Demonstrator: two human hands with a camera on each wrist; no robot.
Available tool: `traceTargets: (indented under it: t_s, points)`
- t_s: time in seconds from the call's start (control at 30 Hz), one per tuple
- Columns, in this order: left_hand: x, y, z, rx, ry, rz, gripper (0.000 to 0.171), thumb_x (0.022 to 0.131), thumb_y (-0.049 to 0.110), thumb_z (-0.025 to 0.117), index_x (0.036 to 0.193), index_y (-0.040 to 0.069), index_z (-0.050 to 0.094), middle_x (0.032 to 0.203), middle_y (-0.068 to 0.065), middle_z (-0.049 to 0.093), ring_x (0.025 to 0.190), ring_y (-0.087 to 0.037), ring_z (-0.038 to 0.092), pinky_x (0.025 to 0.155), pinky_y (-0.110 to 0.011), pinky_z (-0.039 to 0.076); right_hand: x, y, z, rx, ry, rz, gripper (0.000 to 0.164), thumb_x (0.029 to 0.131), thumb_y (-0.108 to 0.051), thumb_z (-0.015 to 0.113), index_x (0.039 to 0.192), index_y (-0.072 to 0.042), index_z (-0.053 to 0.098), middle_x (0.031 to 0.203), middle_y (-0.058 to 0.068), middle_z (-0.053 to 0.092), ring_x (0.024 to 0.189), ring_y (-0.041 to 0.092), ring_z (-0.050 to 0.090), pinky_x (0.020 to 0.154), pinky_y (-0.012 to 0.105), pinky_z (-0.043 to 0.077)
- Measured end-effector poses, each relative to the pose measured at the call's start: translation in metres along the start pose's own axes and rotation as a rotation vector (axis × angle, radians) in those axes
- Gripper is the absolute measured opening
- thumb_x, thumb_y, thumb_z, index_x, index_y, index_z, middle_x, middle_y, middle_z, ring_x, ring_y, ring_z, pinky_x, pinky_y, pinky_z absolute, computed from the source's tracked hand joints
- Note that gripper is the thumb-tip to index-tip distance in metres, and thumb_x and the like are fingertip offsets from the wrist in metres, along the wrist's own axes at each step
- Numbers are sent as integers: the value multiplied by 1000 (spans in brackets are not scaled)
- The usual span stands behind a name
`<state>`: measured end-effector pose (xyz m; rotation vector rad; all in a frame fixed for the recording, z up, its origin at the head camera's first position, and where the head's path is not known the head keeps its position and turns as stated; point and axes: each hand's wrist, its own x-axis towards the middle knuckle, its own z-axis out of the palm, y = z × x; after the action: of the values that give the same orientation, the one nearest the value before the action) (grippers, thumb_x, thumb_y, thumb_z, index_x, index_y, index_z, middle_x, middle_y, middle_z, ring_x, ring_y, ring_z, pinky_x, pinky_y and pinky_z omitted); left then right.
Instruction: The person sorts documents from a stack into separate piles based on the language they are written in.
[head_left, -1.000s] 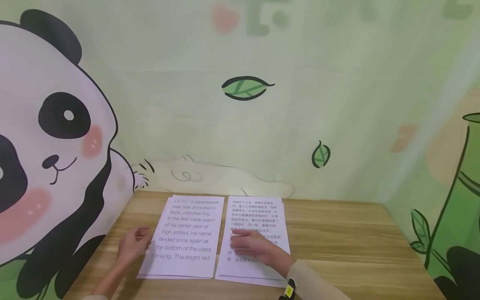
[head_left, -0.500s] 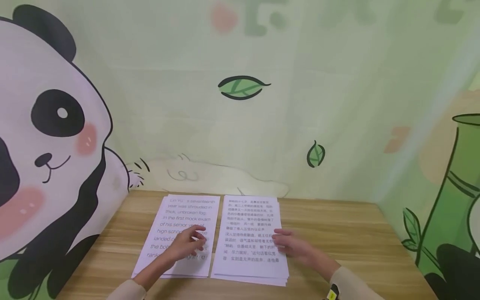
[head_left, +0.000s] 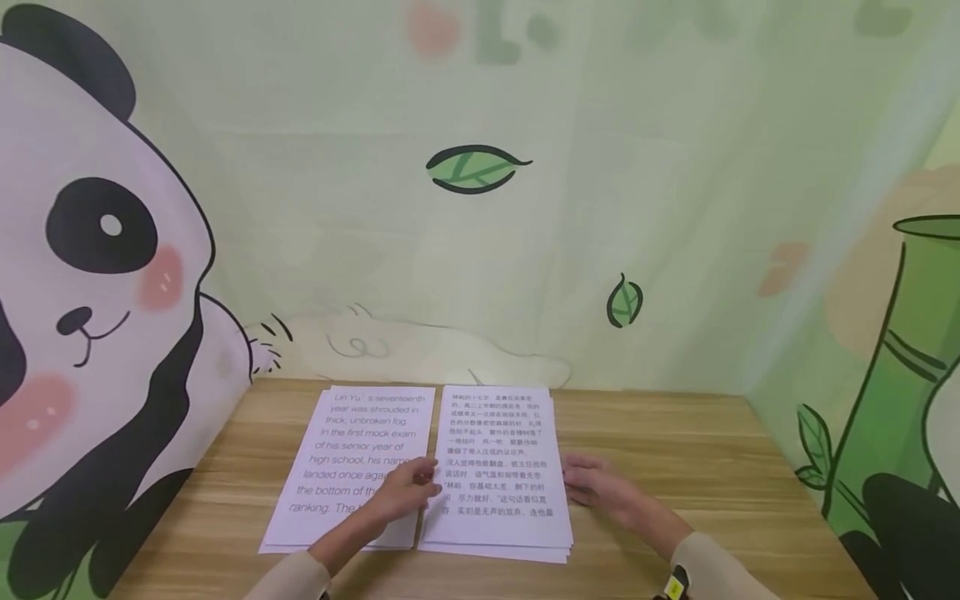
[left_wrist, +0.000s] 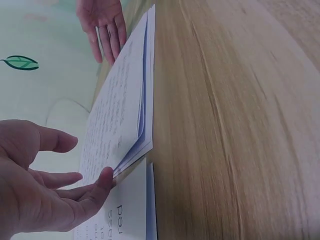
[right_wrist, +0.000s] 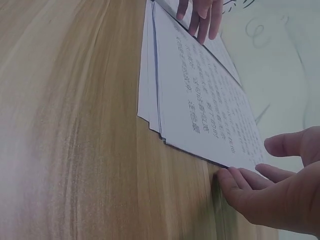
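Two small stacks of printed sheets lie side by side. The right-hand paper stack (head_left: 498,433) carries Chinese text, and the left-hand paper stack (head_left: 352,442) has large English text. My left hand (head_left: 405,492) reaches over the English stack, fingertips at the left edge of the Chinese one. At that stack's right edge is my right hand (head_left: 603,492), its fingers (right_wrist: 240,182) against the sheets' side and its thumb raised. In the left wrist view, the thumb of my left hand (left_wrist: 55,185) stands apart from its loosely bent fingers. The Chinese sheets are slightly uneven along their near edge.
The papers lie on a wood-grain table (head_left: 675,467). Behind it hangs a pale green backdrop (head_left: 360,217) printed with a panda (head_left: 112,275), leaves and bamboo (head_left: 892,375). The table's far edge meets this backdrop.
My left hand has moved right from the English stack's left edge to the gap between stacks. My right hand has moved right, off the Chinese page to its right edge. The view has shifted slightly.
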<state>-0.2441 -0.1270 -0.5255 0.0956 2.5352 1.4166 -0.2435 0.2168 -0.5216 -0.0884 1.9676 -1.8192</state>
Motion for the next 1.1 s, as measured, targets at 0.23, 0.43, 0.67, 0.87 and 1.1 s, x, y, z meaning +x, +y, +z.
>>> traceTargets:
  t_s: [0.23,0.43,0.67,0.87,1.1]
  points:
    - [-4,3,-2,-36,-19,-24,57,90,10,67,141,-8,52,132,-25,64,110,-31,66,83,-36,60,1,-4,2,-24,-10,-8,55,104,-6,48,149,20,28,151,36,42,141,50,44,118,59,36]
    - [-6,7,-3,-99,38,23,49,92,6,65,138,-6,56,133,-26,63,115,-36,65,81,-37,62,-2,-10,3,-44,28,-6,51,104,-9,50,148,14,38,147,31,51,138,47,50,115,58,41]
    - [1,3,2,-283,64,-81,51,91,3,64,139,-10,52,110,-20,65,87,-21,71,78,-37,64,-1,-5,8,84,119,29,64,99,-6,59,152,14,28,138,32,58,114,32,69,101,46,57]
    - [6,-6,8,-311,21,-160,49,89,1,64,137,-6,55,96,-13,71,75,-17,69,69,-33,62,6,9,9,119,118,87,61,98,-4,60,150,13,35,118,17,72,98,19,70,89,39,62]
    - [4,-6,7,-274,27,-157,45,90,1,62,134,-5,56,92,-11,76,68,-16,67,63,-30,59,9,17,6,97,93,92,61,95,-3,62,149,11,37,114,12,75,97,19,72,90,41,61]
